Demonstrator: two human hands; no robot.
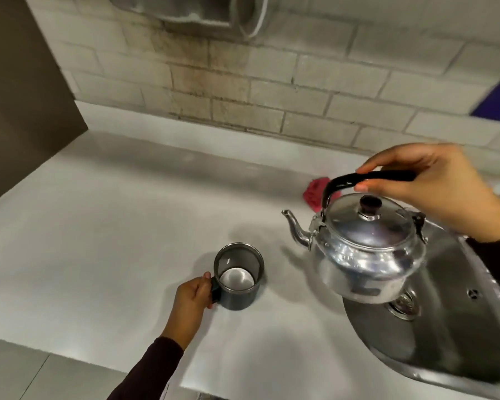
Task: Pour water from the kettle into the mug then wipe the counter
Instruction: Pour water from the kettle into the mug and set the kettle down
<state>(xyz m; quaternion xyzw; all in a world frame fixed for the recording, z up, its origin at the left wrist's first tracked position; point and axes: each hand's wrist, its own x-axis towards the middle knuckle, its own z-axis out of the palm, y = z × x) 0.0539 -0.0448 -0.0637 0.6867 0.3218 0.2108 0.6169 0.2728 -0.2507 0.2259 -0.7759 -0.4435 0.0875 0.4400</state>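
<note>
A shiny metal kettle (367, 255) with a black handle and lid knob hangs in the air over the sink's left edge, its spout pointing left toward the mug. My right hand (433, 186) grips the black handle from above. A dark grey metal mug (238, 277) stands upright on the white counter (113, 226), to the lower left of the spout. My left hand (192, 297) holds the mug's handle on its left side. A red cloth (315, 193) lies on the counter behind the kettle, partly hidden by the handle.
A steel sink (445, 336) with a drain fills the lower right. A brick-tiled wall (272, 88) runs behind the counter, with a wall-mounted dispenser at the top. The counter's front edge runs along the lower left above a tiled floor.
</note>
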